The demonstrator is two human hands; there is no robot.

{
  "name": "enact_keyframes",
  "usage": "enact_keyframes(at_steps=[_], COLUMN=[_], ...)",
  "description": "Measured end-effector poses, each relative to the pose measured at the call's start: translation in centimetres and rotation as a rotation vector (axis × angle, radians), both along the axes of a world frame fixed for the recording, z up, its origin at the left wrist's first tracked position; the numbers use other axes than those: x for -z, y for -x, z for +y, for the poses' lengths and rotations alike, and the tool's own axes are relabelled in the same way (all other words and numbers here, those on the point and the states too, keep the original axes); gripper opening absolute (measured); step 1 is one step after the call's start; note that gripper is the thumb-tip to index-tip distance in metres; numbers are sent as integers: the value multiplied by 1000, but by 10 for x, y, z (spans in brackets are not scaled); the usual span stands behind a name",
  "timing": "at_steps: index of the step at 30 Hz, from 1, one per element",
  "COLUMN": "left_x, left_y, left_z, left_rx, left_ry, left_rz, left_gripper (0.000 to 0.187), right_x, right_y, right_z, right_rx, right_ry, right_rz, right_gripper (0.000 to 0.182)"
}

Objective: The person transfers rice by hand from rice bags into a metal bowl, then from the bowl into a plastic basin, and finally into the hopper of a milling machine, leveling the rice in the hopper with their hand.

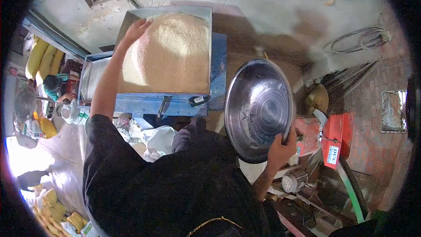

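Note:
A wide, shiny metal basin [258,109] is tilted up on its side at my right, its hollow inside showing bare metal. My right hand [282,149] grips its lower right rim, thumb on the inner side. On the left, my left hand [138,30] reaches to the far left part of a square metal hopper [209,50]. Its fingers are stretched out, holding nothing, right at the edge of the heap. Pale brown grain [171,57] fills the hopper in a mound.
The hopper sits on a blue machine frame [175,105]. White sacks [158,140] lie below it. A red machine [337,136] and a motor [294,181] stand at right. Another person [53,85] is at far left, near yellow sacks [41,59]. Coiled cable [359,39] hangs on the wall.

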State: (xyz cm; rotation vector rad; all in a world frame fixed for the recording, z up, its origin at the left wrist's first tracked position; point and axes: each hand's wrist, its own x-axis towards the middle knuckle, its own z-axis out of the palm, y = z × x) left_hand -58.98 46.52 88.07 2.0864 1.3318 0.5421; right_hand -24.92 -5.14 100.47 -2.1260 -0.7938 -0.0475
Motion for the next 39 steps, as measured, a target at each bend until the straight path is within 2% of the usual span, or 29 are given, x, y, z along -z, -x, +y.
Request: enact_keyframes(at_steps=[2, 3, 7, 8, 10, 11, 12, 14, 16, 17, 18, 19, 20, 22, 23, 24, 25, 27, 30, 32, 34, 35, 36, 38, 39], left_x=[44, 14, 20, 22, 25, 33, 19, -17, -28, -28, -40, -37, -29, -19, -14, -14, -10, -36, -71, -104, -83, -69, -54, -38, -36], left_y=[0, -12, -39, -44, -51, -53, -56, -67, -59, -52, -49, -29, -21, 0, 8, 10, 13, -18, -57, -92, -75, -73, -73, -89, -101], left_z=[-14, -41, -75, -84, -101, -104, -113, -132, -125, -116, -115, -101, -90, -60, -44, -33, -24, -31, -66, -102, -72, -61, -54, -55, -62], left_rx=[-144, -133, -210, -212, -193, -200, -189, -288, -231, -233, -156, 22, 36, 145, 199, 235, 164, -56, -268, -271, -281, -270, -298, -313, -190], left_ry=[-19, 44, -33, -34, -239, -313, -315, -148, -265, -248, -262, -322, -462, -652, -749, -814, -854, -798, -619, -563, -383, -397, -258, -117, -387], left_rz=[44, 108, 127, 128, 228, 234, 233, 269, 379, 300, 353, 314, 517, 410, 334, 254, 315, 387, 308, 595, 673, 670, 331, -2, 93], left_gripper=[81, 93, 103, 103, 101, 91, 91, 68, 43, 31, 29, 28, 28, 34, 39, 43, 41, 35, 29, 31, 32, 32, 33, 34, 32], right_x=[-1, -1, 16, 20, 22, 23, 23, 15, 10, 9, 8, 10, 13, 28, 28, 26, 26, 33, 54, 68, 79, 85, 92, 110, 119], right_y=[2, 2, -7, -10, -13, -14, -14, -12, -13, -13, -13, -14, -18, -28, -29, -32, -37, -46, -59, -68, -79, -84, -90, -101, -107], right_z=[6, 9, 16, 17, 18, 20, 20, 17, 11, 10, 7, 5, 1, -11, -13, -15, -19, -29, -51, -68, -91, -103, -113, -133, -143], right_rx=[-11, -25, -70, -107, -140, -159, -173, -96, 38, 24, 23, 12, 4, -20, 59, 11, -42, -4, 18, 21, 34, 17, 28, 105, 107], right_ry=[-37, -73, -143, -109, -76, -109, -141, -85, -36, -17, 1, -12, -19, -36, -41, 20, 86, 140, 212, 256, 298, 349, 341, 523, 519], right_rz=[63, 124, 142, 91, 39, 28, 16, 63, 87, 127, 169, 80, -9, 24, 17, -58, -127, -162, -176, -211, -174, -136, -130, 9, 19], right_gripper=[44, 43, 42, 48, 55, 56, 57, 50, 43, 44, 44, 45, 47, 52, 52, 56, 59, 59, 62, 59, 58, 58, 58, 53, 53])
